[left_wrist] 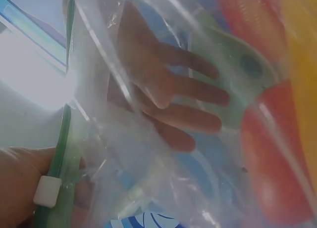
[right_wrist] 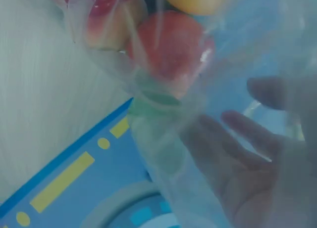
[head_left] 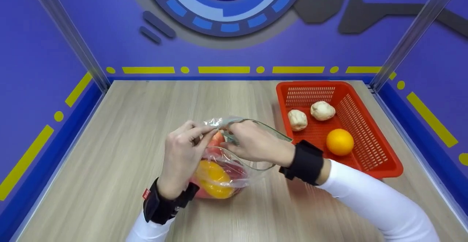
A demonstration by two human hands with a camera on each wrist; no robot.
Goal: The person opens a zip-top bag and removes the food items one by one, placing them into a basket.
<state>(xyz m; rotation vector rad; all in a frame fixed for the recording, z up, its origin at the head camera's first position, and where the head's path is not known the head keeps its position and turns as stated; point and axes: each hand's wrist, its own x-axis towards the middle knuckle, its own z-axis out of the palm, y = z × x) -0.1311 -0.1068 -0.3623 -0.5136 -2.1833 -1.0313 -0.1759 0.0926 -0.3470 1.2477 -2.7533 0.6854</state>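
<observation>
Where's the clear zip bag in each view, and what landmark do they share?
Head: the clear zip bag sits just below centre, left of the red basket.
Left wrist: the bag fills most of the picture, its green zip strip down the left.
Right wrist: the bag covers the centre and right, fruit showing near the top.
Shared landmark: the round blue wall emblem, partly visible in all: top in head, bottom in both wrist views.
</observation>
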